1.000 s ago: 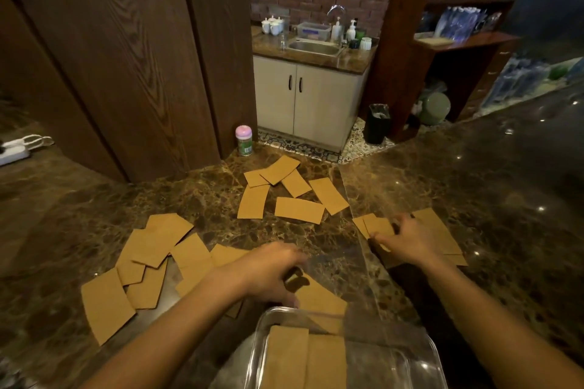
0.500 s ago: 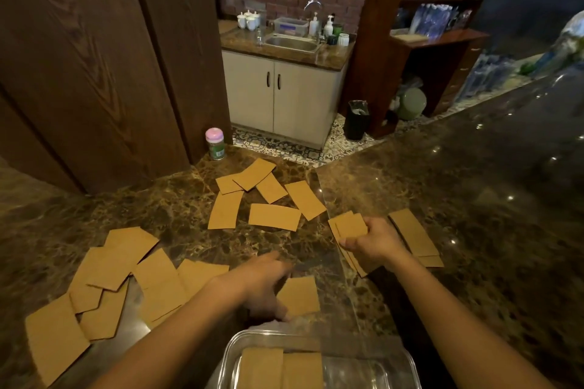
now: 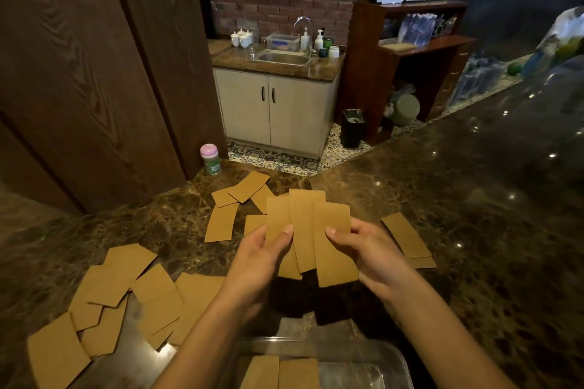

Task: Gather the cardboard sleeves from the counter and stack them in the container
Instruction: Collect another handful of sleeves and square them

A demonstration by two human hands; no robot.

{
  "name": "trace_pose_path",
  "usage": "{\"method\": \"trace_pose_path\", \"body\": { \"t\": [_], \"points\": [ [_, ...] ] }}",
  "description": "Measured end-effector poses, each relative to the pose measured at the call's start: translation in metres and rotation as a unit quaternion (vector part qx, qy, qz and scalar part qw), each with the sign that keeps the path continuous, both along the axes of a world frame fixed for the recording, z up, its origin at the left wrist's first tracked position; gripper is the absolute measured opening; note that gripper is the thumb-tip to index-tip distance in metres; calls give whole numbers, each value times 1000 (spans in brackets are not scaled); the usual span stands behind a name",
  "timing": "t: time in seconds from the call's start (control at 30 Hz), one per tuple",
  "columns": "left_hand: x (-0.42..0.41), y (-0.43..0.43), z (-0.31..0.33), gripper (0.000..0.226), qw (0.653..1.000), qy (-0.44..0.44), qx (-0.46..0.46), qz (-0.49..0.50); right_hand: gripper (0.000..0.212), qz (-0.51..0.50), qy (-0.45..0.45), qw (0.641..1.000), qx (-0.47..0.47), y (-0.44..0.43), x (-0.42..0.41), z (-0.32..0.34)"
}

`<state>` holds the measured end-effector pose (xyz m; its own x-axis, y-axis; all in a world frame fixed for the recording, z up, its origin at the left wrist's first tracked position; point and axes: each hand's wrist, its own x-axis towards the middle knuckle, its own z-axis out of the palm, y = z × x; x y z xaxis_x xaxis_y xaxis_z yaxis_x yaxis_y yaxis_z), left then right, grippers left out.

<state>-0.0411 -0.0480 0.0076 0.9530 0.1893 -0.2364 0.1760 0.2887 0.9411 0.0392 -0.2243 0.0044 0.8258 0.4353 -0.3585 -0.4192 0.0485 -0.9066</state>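
My left hand (image 3: 262,259) and right hand (image 3: 369,249) both pinched a loose fan of sleeves (image 3: 303,230) above the counter (image 3: 458,215), thumbs on the outer ones. The middle sleeve looked only wedged in. Risk: the fan was unsquared, so a sleeve could slip out and miss the container (image 3: 347,345) just below my wrists, where two sleeves (image 3: 281,373) lay flat. The scattered sleeves (image 3: 126,294) on the left overlapped, so a grab there could drag extras off the edge.

sleeves (image 3: 308,230): matt cardboard | counter (image 3: 474,230): glossy marble | container (image 3: 392,354): clear plastic
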Motion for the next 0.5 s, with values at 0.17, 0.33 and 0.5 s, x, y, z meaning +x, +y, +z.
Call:
{"method": "trace_pose_path", "body": {
  "t": [0.17, 0.33, 0.5],
  "points": [
    [-14, -12, 15, 24, 997, -23, -50, 51, 30, -29, -64, 998, -5, 0, -26, 13],
    [-23, -12, 17, 23, 997, -46, -16, 57, 28, -12, -93, 995, -20, -5, -35, 22],
    [-28, -13, 17, 30, 996, -74, 2, 50, 26, 13, -103, 994, -30, -4, -39, 27]
  ]
}}
